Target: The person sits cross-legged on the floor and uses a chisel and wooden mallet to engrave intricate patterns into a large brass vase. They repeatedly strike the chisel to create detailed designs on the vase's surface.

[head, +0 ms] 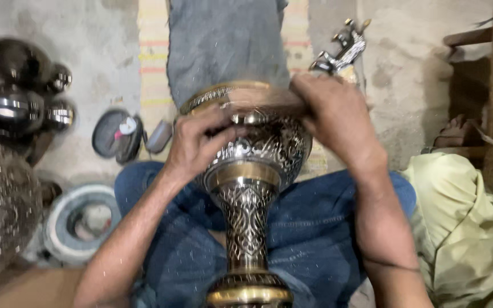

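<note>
Engraved metal vase (pixel 246 188), lying across the lap on blue jeans (pixel 309 228), wide mouth pointing away, banded foot nearest the camera. Slipping off the knees a fair risk, judged from the polished, rounded belly and from a grip resting on the upper half alone, nothing under the narrow stem. To the left of the fingers, on the concrete floor (pixel 104 57), dark polished metal vessels (pixel 24 91) and a round grey lid (pixel 118 134), near enough to be struck by a rolling vase. Left hand (pixel 198 142) draped over the near shoulder of the bowl, wrist bent, forearm rising from the lower left, fingers curled and pressed close together against the patterned surface just below the brass rim. Right hand (pixel 335 120) blurred, set over the far edge of the mouth, fingers seemingly bunched on something at the rim, exact pinch impossible to tell. Blur suggesting brisk rubbing, so a skid off the rim and a scraped knuckle possible. Beyond the right fingers, a small shiny metal tool (pixel 343 48); further right, pale green cloth (pixel 457 228).
</note>
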